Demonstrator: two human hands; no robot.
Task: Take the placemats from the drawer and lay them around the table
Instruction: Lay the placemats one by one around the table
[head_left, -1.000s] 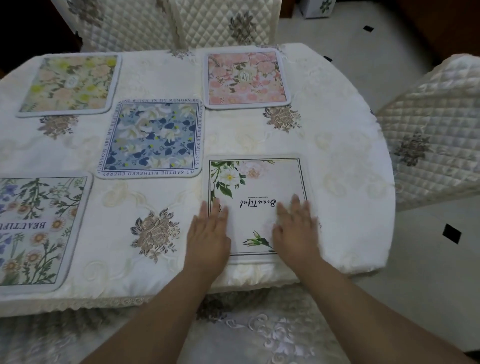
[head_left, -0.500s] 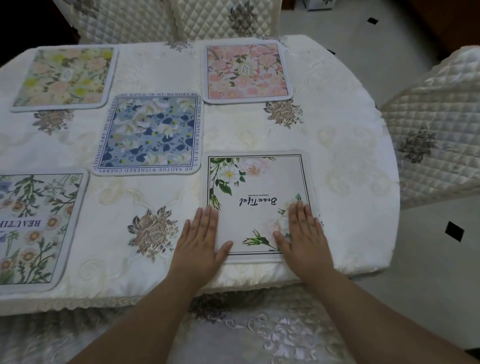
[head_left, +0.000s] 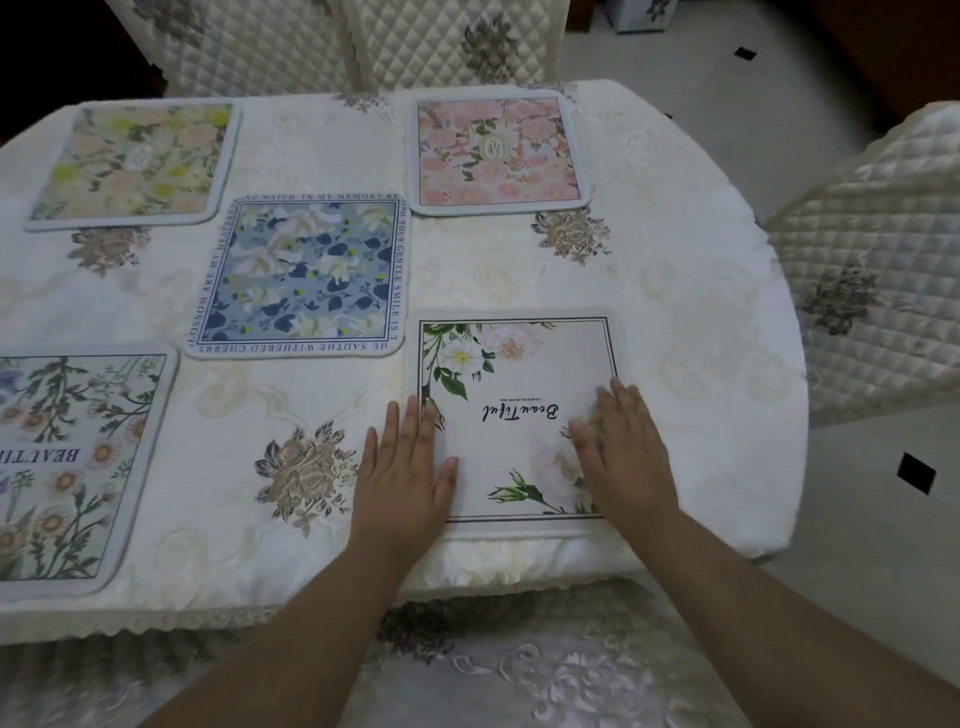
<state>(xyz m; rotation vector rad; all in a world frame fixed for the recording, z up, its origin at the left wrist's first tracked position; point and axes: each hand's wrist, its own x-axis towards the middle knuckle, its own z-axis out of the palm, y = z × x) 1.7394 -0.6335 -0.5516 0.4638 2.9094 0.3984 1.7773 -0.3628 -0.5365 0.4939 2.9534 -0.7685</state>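
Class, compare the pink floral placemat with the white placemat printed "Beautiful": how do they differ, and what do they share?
The pink floral placemat is covered edge to edge in blooms; the white placemat is mostly plain, with flowers only at its corners and script in the middle. The pink one lies at the table's far side, untouched; the white one lies at the near edge under the left hand and right hand. Both are squarish, round-cornered and flat.

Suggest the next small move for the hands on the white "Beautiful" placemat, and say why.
Probably lift both hands away. The white placemat already lies flat and square near the table edge, with the left hand on its left edge and the right hand flat on it. Five mats are laid, so it looks finished.
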